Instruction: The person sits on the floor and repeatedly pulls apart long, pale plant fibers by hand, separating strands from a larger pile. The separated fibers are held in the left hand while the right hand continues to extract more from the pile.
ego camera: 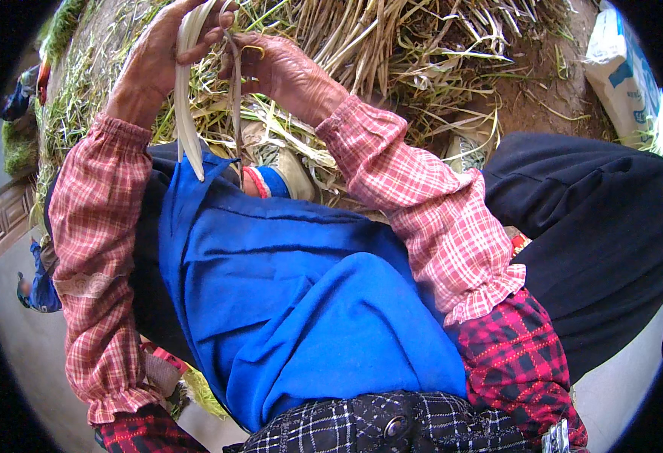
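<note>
My left hand [164,59] is raised at the top left, its fingers closed around a folded bunch of pale, flat plant strips [187,119]. The strips' loose ends hang down to the blue apron [320,294] over my lap. Close beside it, my right hand [286,71] has its fingers bent around a thin brown plant strand [237,102], which dangles past my ankle. A thin yellowish loop lies by the right fingers; I cannot tell whether it is a ring or a fibre. The right fingertips are partly hidden.
Dry cut stalks [354,51] are heaped ahead, with loose grass around my beige shoe [297,170]. At the right stands a white and blue package [620,79] bearing writing. Far left are another person in blue [45,289] and brown wooden panelling [8,218].
</note>
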Demonstrator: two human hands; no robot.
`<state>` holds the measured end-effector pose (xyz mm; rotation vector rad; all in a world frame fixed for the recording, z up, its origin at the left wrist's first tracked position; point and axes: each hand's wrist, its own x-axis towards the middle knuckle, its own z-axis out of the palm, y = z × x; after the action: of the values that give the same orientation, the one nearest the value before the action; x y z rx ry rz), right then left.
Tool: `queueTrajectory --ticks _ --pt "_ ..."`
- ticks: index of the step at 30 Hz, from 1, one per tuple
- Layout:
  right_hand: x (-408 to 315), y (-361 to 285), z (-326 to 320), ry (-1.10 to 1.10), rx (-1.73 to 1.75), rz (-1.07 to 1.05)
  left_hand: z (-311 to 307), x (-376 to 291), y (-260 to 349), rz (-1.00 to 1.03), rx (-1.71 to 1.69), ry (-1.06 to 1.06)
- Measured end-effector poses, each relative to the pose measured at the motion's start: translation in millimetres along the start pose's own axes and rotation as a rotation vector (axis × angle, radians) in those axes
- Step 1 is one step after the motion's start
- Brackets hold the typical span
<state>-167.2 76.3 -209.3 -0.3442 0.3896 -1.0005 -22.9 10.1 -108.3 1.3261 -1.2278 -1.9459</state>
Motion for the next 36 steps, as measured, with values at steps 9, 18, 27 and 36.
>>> queueTrajectory --ticks 9,18,27,36 --pt "1 -3 -4 -0.006 0.059 0.113 10 -8 -2 0.073 0.5 0.139" --pt "1 -9 -7 0.017 0.031 0.057 73 -24 19 0.09 0.308 0.312" --pt "2 3 -22 0.131 -0.879 0.023 75 -18 11 0.062 0.511 0.274" --pt "7 4 -31 0.22 -1.477 -0.122 66 -12 -1 0.057 0.566 0.314"
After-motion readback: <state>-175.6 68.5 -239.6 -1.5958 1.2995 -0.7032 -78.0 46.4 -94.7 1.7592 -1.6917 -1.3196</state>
